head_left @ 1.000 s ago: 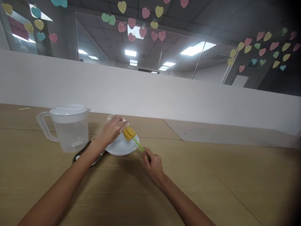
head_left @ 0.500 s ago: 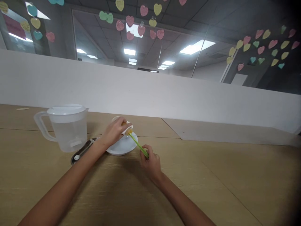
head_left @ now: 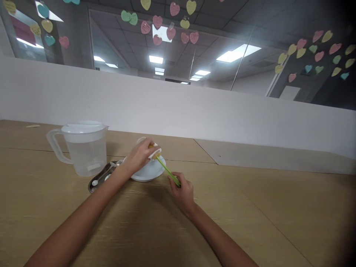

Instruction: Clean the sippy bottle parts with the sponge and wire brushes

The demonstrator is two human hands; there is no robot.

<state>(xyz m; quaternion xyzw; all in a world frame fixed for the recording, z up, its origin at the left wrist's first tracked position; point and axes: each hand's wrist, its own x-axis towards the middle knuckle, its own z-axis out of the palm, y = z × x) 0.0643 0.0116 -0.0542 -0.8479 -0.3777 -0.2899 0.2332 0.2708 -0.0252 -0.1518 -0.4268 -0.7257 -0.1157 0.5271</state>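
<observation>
My left hand (head_left: 141, 155) is closed on a small white cup (head_left: 159, 150), which lies tipped on its side with its mouth facing right. A curved white piece, perhaps the cup's handle, shows behind the knuckles. In my right hand (head_left: 182, 189) is the green handle of a sponge brush (head_left: 167, 170). Its yellowish sponge end sits at the cup's mouth, partly inside; how deep it reaches is hidden. Beneath the cup stands a wide white bowl (head_left: 148, 173), partly covered by my left hand and wrist.
A lidded clear plastic pitcher (head_left: 87, 154) stands at the left. Between it and my left forearm lies a metal tray (head_left: 91, 187) with small white items and a utensil. A thin pale strip (head_left: 32, 126) lies far left. A white wall (head_left: 167, 111) borders the wooden table (head_left: 264, 207).
The whole view has shifted slightly, so things appear a little further right. Both hands keep their hold, and the brush stays at the cup's mouth. A bit more of the tray shows.
</observation>
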